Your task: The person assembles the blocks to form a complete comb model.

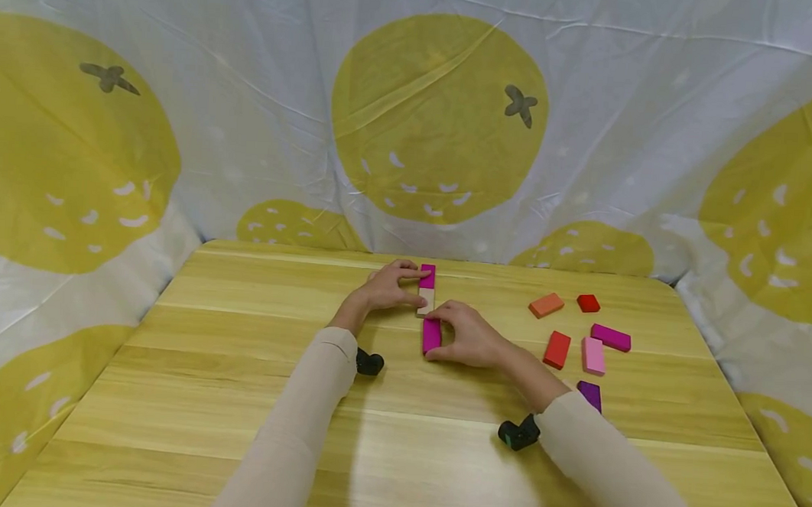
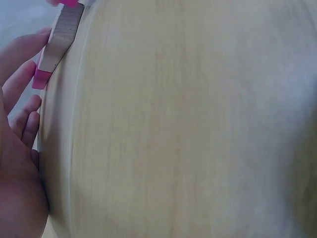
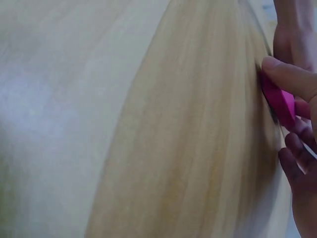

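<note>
In the head view a beige block lies end to end with a far magenta block, forming a short row. My left hand is at the row's left side, index fingertip at the magenta block and thumb at the beige one. In the left wrist view its fairly straight fingers touch the blocks' side. My right hand pinches a near magenta block lengthwise, thumb at the near end and index finger at the far end, close to the beige block. The right wrist view shows this magenta block under the thumb.
To the right lie loose blocks: an orange block, a small red block, a larger red block, a pink block, a magenta block and a purple block. A fruit-patterned cloth hangs behind the wooden table.
</note>
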{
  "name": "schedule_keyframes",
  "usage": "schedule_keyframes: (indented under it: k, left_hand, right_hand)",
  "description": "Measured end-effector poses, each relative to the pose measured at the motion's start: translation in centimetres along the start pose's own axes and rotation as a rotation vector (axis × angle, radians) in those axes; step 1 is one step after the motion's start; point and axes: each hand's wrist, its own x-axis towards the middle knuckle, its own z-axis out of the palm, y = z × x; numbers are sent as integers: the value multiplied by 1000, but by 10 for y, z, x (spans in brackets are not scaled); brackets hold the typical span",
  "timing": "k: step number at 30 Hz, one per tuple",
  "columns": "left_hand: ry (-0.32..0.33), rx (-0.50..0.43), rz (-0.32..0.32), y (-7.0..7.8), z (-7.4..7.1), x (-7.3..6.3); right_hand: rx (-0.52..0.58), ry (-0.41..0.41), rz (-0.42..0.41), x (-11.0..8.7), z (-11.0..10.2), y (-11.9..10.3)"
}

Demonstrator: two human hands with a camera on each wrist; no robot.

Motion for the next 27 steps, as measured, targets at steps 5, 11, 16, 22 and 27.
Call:
schedule_keyframes:
  k: [5,11,16,22,27]
  left_hand:
    - [-6,6,-4,-2,2,0]
    - [-5,-2,-10,-2,1,2]
    - [-6,-5,-13,-1,0,1]
    - [-5,-4,-14,0,0,0]
    - [-3,-10,-18,0,0,0]
  right_hand:
    - [24,14,1,-5,0,4]
    - [70,34,39,-16,-6,13]
    - [63,33,13,-14,-3,16]
    - [54,42,28,-10,1,12]
    - [46,51,32,-8,2,10]
